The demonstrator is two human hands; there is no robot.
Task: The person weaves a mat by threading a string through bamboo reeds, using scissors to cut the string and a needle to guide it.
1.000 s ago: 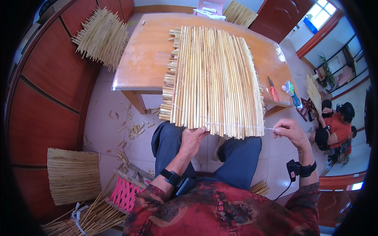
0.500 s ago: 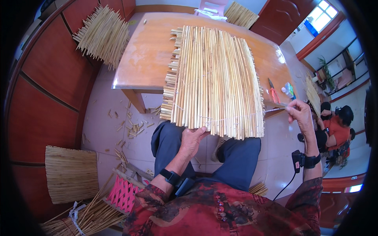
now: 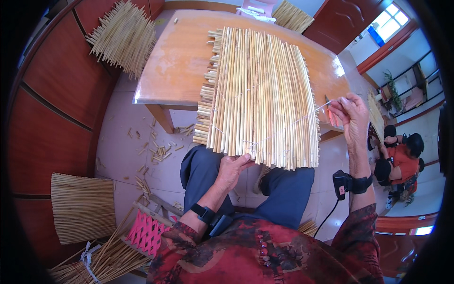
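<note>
A mat of pale reed stalks point(image 3: 265, 85) lies on the table's near edge and reaches over my knees. More stalks point(image 3: 206, 97) stick out from under its left side. My left hand point(image 3: 231, 170) grips the near edge, thumb on top and the other fingers hidden underneath. Beyond the mat's right side, my right hand point(image 3: 352, 116) is closed in a pinch on a white thread point(image 3: 322, 106). The thread runs slanting across the stalks toward the near edge. Orange-handled pliers point(image 3: 330, 113) lie on the table, partly hidden behind the right hand.
The wooden table point(image 3: 170, 61) has a corner at left. Reed piles point(image 3: 124, 40) and a finished-looking mat point(image 3: 82, 208) lean along red cabinets point(image 3: 52, 120). Cut reed bits point(image 3: 158, 152) litter the floor. A tied bundle point(image 3: 94, 262) lies lower left. Another person point(image 3: 402, 158) sits at right.
My right hand has moved up and slightly left, lifting the thread into a slanting line over the mat. The left hand keeps its grip.
</note>
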